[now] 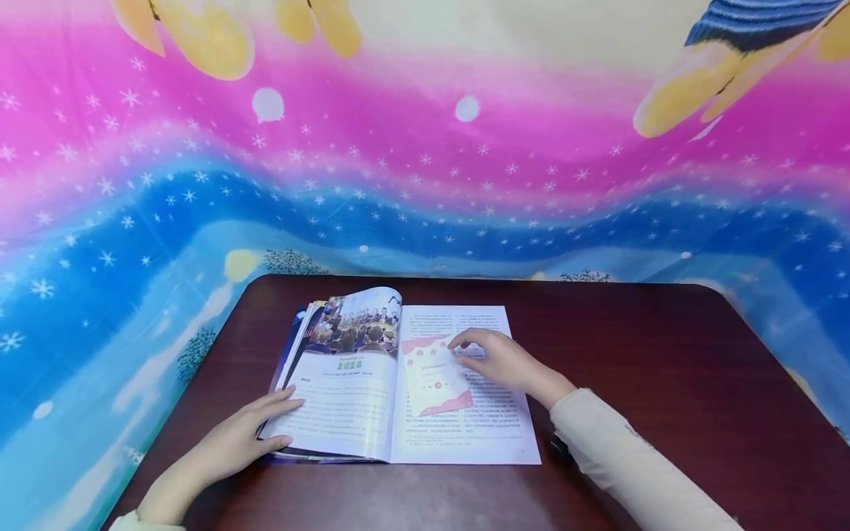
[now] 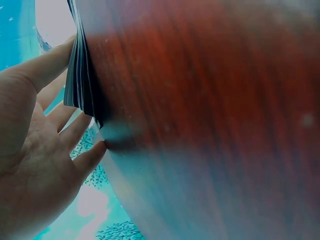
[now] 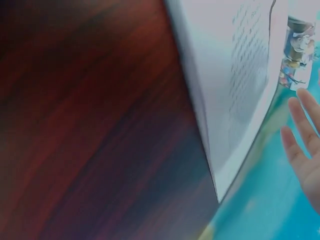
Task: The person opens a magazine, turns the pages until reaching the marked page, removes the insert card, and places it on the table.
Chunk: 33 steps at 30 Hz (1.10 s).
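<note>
An open magazine lies on the table, with a crowd photo at the top of its left page and text on the right page. My left hand rests at the left page's lower edge, fingers extended over the paper and thumb by the corner. In the left wrist view the left hand is spread beside the layered page edges. A pink-and-white strawberry card lies over the right page. Curved fingers of my right hand meet its upper right edge; I cannot tell whether they pinch it. The right hand shows outer fingers extended.
The dark reddish-brown table extends to both sides of the magazine. A pink and blue cloth with snowflakes hangs behind the table and along its sides. A small black object shows under the right sleeve.
</note>
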{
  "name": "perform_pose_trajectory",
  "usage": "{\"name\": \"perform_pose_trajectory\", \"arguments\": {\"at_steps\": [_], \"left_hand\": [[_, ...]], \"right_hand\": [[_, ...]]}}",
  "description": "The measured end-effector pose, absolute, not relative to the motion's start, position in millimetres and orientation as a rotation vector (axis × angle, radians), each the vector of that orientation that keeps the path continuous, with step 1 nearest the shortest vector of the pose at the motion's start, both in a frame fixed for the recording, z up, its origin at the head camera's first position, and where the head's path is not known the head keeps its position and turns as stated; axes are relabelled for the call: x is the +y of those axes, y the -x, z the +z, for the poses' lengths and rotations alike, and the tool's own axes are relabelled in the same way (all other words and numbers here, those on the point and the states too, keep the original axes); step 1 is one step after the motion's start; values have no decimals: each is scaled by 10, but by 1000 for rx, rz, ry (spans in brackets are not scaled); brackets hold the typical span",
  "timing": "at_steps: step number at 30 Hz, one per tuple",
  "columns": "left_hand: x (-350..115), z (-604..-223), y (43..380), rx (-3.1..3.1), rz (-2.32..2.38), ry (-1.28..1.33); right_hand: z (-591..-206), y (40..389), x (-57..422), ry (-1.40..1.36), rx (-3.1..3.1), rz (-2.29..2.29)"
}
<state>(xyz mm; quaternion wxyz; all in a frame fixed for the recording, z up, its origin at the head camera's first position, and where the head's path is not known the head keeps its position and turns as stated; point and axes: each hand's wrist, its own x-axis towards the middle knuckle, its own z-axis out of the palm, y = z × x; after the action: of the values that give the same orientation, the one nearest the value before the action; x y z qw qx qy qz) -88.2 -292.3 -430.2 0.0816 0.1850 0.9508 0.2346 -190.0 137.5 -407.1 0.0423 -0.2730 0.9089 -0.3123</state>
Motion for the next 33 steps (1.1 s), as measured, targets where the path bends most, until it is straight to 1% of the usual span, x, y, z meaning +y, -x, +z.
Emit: {"name": "perform_pose_trajectory", "arguments": {"at_steps": [9,16,24,33], "left_hand": [[-2877,-4267,864,2833,690,-506],[-2838,-4221,916,2854,574,-460],[-2892,-4219,859,2876,509,-428],[-2935,-4257,820,2900,538,-451]], "right_hand": [[-4141,2236,1116,803,2657,-1049],[-4201,2401,1006,795,2613,-1017],[-4221,2445,910,820,2644,-903],[-4226,2452,892,730,2684,-871]]}}
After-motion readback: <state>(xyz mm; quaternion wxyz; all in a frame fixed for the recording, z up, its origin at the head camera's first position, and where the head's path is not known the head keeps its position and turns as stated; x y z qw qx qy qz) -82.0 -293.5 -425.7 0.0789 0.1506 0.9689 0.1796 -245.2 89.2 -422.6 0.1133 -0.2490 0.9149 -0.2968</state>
